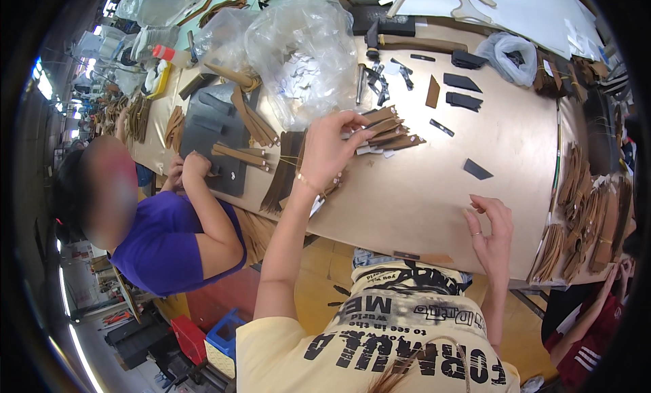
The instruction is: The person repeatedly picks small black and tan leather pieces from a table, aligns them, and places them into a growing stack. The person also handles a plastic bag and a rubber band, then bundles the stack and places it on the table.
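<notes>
My left hand [332, 145] reaches over the table with thumb and fingers pinched at the near end of a fanned pile of brown leather strips [390, 132]. White pieces show among the strips, and my fingers partly hide the pinched end. My right hand [489, 230] hovers near the table's front edge, its fingers bent and apart with nothing between them. Below it to the left, a flat brown strip with a dark end [430, 257] lies along the edge. A dark slanted leather piece [478, 168] sits beyond my right hand.
Stacked dark pieces [463, 91], a hammer [420, 45] and clear plastic bags [298, 54] lie at the back. Bundled strips [576, 210] line the right side. At my left, a co-worker in purple [176, 237] works beside a black board [213, 132].
</notes>
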